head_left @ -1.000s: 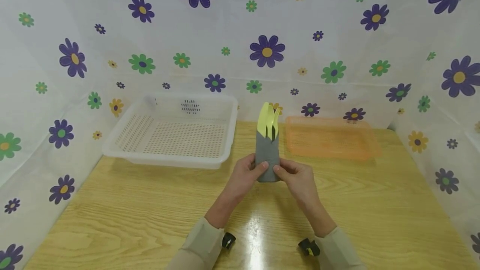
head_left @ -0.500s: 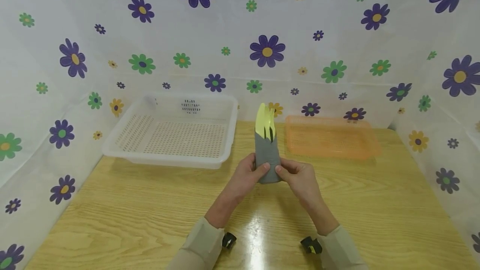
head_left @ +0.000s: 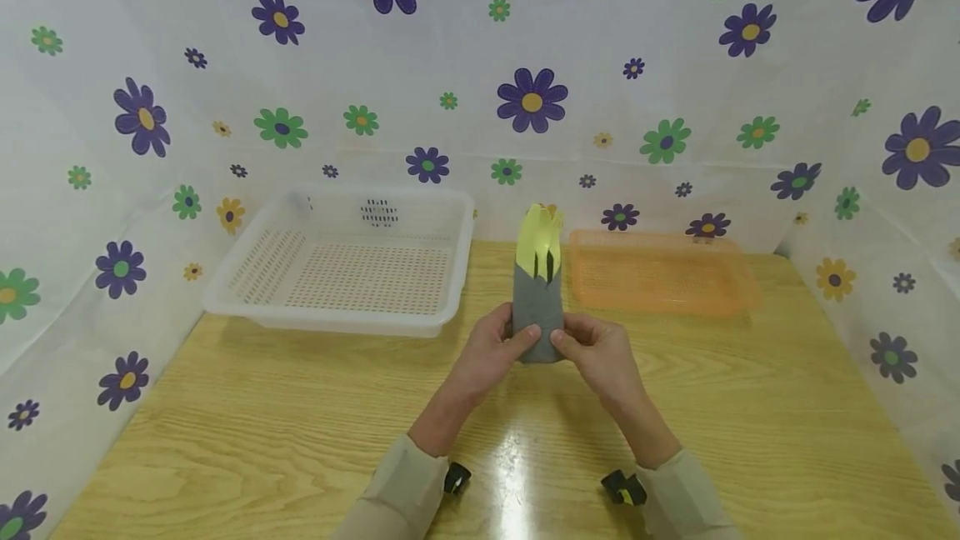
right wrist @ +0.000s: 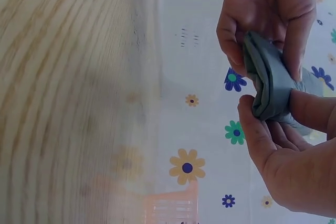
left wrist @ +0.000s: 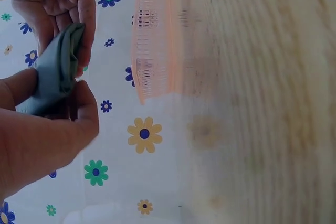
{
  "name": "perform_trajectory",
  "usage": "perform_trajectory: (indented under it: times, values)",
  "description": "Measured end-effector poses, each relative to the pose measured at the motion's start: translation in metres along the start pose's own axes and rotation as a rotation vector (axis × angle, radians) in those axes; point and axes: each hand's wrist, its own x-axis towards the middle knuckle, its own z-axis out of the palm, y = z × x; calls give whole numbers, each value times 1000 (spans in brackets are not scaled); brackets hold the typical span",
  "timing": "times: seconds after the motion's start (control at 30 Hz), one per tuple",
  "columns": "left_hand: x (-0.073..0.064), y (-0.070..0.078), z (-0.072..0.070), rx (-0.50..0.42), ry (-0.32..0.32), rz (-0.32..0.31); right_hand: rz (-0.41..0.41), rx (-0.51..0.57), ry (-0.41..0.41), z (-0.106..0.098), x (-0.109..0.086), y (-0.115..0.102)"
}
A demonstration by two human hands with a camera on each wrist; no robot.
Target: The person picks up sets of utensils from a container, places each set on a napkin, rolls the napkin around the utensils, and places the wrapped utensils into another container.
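Note:
A folded grey cloth napkin (head_left: 537,303) stands upright in both hands, held above the table in the head view. Yellow cutlery (head_left: 532,242), a knife, a spoon and a fork close together, sticks out of its top. My left hand (head_left: 486,351) pinches the lower left edge, thumb in front and fingers behind. At the lower right edge my right hand (head_left: 604,354) pinches it the same way. Both wrist views show the napkin's layered bottom end (left wrist: 67,61) between the two hands. The cutlery's lower parts are hidden inside the cloth.
A white perforated basket (head_left: 337,320) stands at the back left of the wooden table (head_left: 300,423). At the back right lies a shallow orange basket (head_left: 660,302). Behind and at the sides hangs a flowered white sheet (head_left: 465,40).
The napkin with its cutlery tilted slightly left, then turned back to nearly straight, so the fork now shows more behind the spoon. Both hands keep their hold.

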Motion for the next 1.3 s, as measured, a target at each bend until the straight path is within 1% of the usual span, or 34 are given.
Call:
perform_trajectory:
  times: [0.13,0.27,0.47,0.63,0.8,1.0,1.1,1.23,1.3]
  values:
    - [-1,2,2,76,57,-21,-28,-9,14,2,-1,-1]
    - [-1,4,3,73,69,-51,-38,1,6,2,-2,-1]
    - [1,5,1,-8,22,-72,-32,7,-46,1,-1,0]
    - [3,4,-3,-66,2,-104,-17,53,-87,-1,0,0]
    - [2,3,-4,-117,-20,-110,12,82,-120,-3,1,-1]
    - [0,4,-4,-179,-36,-112,23,73,-103,-2,2,2]
    - [0,5,-4,-200,-53,-111,21,85,-96,-3,3,4]
    - [0,5,-6,-212,-75,-110,9,111,-89,-3,4,5]
    - [0,5,-6,-210,-71,-110,3,118,-87,-3,4,5]
